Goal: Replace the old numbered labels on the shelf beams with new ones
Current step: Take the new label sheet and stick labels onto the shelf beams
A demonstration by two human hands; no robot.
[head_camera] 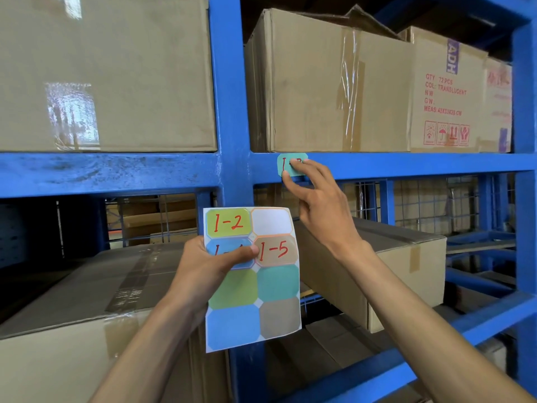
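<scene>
Teal label (286,165) under right-hand fingers (299,167)

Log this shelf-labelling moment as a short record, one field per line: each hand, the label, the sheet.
right hand: fingertips press the teal label onto the blue beam
teal label: on the beam, number partly covered by fingers
left hand: grips the sticker sheet, thumb over one label
sticker sheet: 1-2 and 1-5 readable, one slot peeled, four lower labels blank

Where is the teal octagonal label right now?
The teal octagonal label sits on the blue shelf beam, right of the upright post, under the right hand's fingertips, below a taped cardboard box.
</scene>
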